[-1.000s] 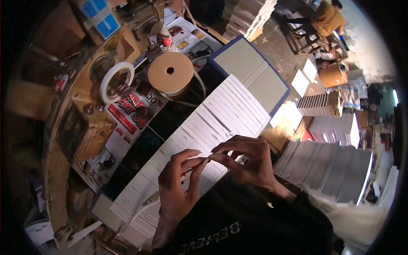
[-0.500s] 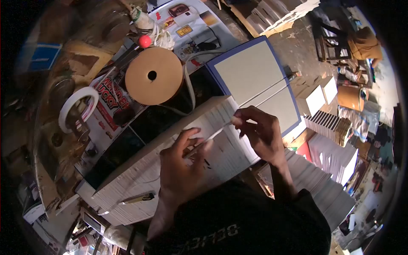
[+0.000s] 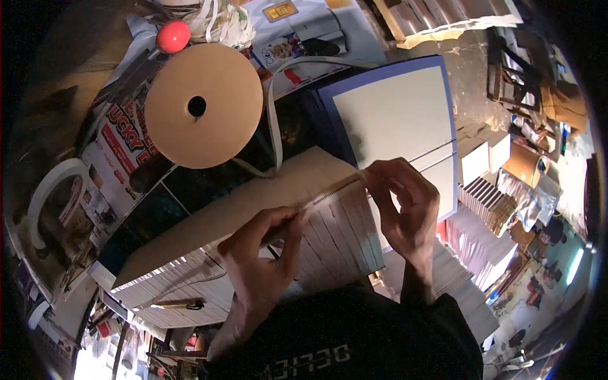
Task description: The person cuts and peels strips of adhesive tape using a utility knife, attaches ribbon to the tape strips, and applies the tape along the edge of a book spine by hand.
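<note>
A short strip of headband tape (image 3: 337, 192) with a dark striped edge is stretched between my hands. My left hand (image 3: 263, 250) pinches its lower left end between thumb and fingertips. At the upper right end my right hand (image 3: 405, 202) is closed on it, the fingers bent. The strip lies over the top edge of a long row of book blocks (image 3: 335, 240) packed side by side, white page edges toward me. A utility knife (image 3: 178, 304) rests on the row, left of my left hand.
Beyond the row stands a large cardboard-sided spool (image 3: 228, 130) with pale tape (image 3: 272, 114) trailing from it. A blue-bordered grey board (image 3: 399, 107) lies to the right. At left are a white tape roll (image 3: 39, 202) and a red ball (image 3: 173, 37). Paper stacks (image 3: 481, 247) stand at right.
The strip has turned so that its dark striped edge shows, and it is now held at the blocks' upper edge. My left-hand fingers have closed to a tighter pinch. The view has moved closer.
</note>
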The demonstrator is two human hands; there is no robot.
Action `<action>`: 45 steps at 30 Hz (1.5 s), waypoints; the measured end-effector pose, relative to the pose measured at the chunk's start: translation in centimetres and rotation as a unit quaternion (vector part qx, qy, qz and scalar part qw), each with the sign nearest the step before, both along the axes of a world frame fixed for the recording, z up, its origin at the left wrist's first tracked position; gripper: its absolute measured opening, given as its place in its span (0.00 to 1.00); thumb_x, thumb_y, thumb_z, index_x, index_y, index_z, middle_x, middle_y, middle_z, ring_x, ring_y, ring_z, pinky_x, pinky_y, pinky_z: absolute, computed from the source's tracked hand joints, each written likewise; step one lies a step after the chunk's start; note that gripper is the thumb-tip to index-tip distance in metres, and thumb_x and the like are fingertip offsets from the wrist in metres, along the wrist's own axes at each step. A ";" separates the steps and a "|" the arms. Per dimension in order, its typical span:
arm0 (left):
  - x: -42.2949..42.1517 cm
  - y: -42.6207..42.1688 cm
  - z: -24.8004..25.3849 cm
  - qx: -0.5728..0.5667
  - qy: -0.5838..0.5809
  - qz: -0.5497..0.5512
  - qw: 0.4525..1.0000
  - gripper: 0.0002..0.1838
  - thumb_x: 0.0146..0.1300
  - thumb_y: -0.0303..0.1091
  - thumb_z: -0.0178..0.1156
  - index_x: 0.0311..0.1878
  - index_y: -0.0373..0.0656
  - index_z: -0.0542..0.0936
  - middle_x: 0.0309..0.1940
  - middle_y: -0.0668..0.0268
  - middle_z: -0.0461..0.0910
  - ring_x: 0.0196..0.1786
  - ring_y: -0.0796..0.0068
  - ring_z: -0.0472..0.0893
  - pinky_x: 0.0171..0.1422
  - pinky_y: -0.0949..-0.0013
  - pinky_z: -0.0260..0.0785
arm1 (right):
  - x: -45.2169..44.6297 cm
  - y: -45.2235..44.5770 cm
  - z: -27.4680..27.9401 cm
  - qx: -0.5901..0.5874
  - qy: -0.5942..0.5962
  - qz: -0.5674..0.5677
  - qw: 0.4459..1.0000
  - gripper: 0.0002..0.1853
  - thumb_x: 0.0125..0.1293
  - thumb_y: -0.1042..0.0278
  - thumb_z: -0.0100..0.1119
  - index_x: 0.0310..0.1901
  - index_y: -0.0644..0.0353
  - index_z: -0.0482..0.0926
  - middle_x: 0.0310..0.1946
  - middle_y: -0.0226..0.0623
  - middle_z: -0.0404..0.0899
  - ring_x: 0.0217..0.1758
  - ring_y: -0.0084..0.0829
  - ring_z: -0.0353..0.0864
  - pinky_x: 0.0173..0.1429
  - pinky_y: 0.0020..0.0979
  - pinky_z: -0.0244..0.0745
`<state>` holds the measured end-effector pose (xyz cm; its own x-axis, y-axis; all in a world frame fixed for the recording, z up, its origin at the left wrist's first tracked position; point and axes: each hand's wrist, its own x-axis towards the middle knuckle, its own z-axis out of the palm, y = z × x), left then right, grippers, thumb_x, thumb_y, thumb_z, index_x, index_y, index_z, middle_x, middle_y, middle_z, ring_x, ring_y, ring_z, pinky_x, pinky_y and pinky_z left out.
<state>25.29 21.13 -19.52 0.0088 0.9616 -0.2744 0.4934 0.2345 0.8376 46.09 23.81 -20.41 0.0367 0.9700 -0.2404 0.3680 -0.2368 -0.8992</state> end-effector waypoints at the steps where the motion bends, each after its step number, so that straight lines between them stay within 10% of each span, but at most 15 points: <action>1: 0.1 0.2 0.0 0.005 -0.003 0.011 1.000 0.05 0.61 0.26 0.70 0.37 0.37 0.84 0.32 0.60 0.87 0.33 0.73 0.88 0.34 0.75 0.79 | -0.1 0.0 -0.2 0.007 0.008 -0.011 1.000 0.11 0.58 0.89 0.61 0.41 0.68 0.83 0.38 0.41 0.84 0.39 0.26 0.85 0.44 0.26 0.79; 30: 0.5 -0.4 -0.9 0.046 0.013 0.025 0.999 0.08 0.59 0.22 0.70 0.42 0.39 0.84 0.31 0.61 0.87 0.30 0.79 0.86 0.30 0.76 0.74 | -1.6 -1.1 -1.4 0.088 -0.139 -0.050 0.985 0.12 0.54 0.84 0.67 0.42 0.69 0.83 0.35 0.45 0.86 0.37 0.34 0.87 0.42 0.30 0.81; 36: 0.9 -0.1 -0.1 -0.022 0.012 0.052 0.998 0.06 0.59 0.26 0.71 0.38 0.38 0.84 0.32 0.59 0.88 0.31 0.75 0.87 0.39 0.73 0.78 | -0.9 -0.6 0.0 -0.037 0.050 -0.165 0.984 0.11 0.67 0.82 0.60 0.50 0.73 0.82 0.36 0.45 0.87 0.40 0.29 0.87 0.43 0.27 0.82; 45: 0.2 -0.3 -0.9 0.050 -0.006 0.018 0.999 0.07 0.61 0.26 0.70 0.41 0.38 0.83 0.31 0.60 0.87 0.30 0.77 0.87 0.28 0.77 0.76 | 0.8 1.9 -1.2 0.055 -0.028 0.079 0.995 0.14 0.56 0.87 0.66 0.44 0.66 0.85 0.37 0.41 0.86 0.38 0.31 0.87 0.42 0.28 0.82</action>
<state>25.53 20.84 -20.44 -0.0233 0.9838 -0.1777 0.4753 0.1672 0.8638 46.89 25.68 -21.57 -0.1081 0.9850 -0.1347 0.4437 -0.0734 -0.8932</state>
